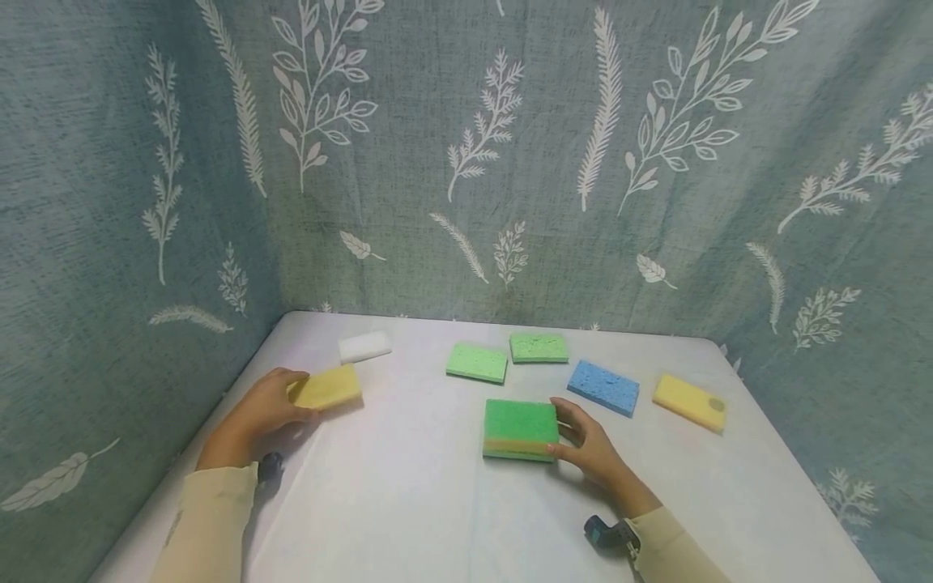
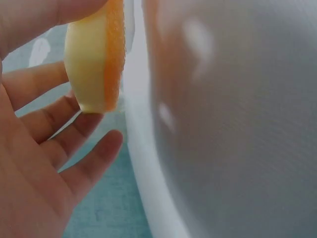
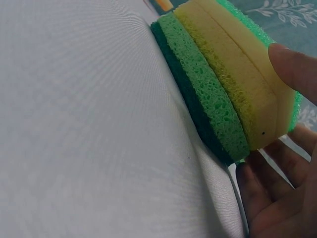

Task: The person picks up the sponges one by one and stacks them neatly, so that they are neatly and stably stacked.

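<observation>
At the table's left, my left hand (image 1: 268, 403) pinches a yellow sponge (image 1: 328, 389) between thumb and fingers. In the left wrist view this sponge (image 2: 88, 64) shows an orange layer on the side facing the table. My right hand (image 1: 589, 444) holds the right end of a yellow sponge with a bright green top (image 1: 521, 421), near the table's middle. Beneath it, in the right wrist view, lies a light green sponge (image 3: 208, 96) with a dark green underside, touching the table. The layers form a stack, with my thumb on the upper part and fingers at the far edge.
Farther back lie two light green sponges (image 1: 477, 362), a blue sponge (image 1: 603, 387) and, at the right, a yellow sponge (image 1: 688, 401) with a round mark. A white block (image 1: 364, 346) sits behind the left hand. Patterned curtains (image 1: 437, 162) border the white table (image 1: 394, 502).
</observation>
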The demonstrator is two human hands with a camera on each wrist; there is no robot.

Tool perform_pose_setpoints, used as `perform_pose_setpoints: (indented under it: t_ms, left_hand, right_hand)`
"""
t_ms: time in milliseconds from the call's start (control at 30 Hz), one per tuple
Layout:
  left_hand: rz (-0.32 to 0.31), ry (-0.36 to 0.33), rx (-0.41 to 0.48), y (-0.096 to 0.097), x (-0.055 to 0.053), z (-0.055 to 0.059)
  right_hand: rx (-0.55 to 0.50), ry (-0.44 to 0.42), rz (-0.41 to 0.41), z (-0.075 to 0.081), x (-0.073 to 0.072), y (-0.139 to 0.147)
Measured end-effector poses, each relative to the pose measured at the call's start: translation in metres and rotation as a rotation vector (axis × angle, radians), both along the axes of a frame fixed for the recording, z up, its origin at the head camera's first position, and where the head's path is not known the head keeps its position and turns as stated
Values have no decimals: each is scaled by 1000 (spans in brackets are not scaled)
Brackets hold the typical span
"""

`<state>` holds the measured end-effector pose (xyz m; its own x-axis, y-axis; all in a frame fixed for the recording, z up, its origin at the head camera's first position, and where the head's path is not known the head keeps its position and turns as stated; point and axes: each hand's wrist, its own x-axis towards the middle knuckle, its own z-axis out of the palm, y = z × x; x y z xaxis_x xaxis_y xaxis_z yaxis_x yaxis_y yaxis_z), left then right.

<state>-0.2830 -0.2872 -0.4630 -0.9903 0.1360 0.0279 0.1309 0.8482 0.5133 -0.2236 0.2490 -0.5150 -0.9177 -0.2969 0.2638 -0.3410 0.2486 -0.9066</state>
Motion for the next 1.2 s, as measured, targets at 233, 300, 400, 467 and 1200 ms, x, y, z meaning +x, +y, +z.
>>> perform_pose_setpoints:
  t_ms: [233,300,400,467,1200]
  left_hand:
    - [-71,72,7,6,2,6]
    - [-97,92,13,11,0,9]
    - [-130,108,14,20,-4,13]
    - [-141,101,13,26,-4,17]
    - [-225,113,-4,76,-1,34]
  right_hand:
    - [29,-55,-17,-2,0,-1]
    - [20,-54,-27,-3,-1,-1]
    - [-7,-39,-22,-1,0,-1]
    - [-16,-38,-16,0,1,-2]
    - [30,-75,-3,30,17,-11]
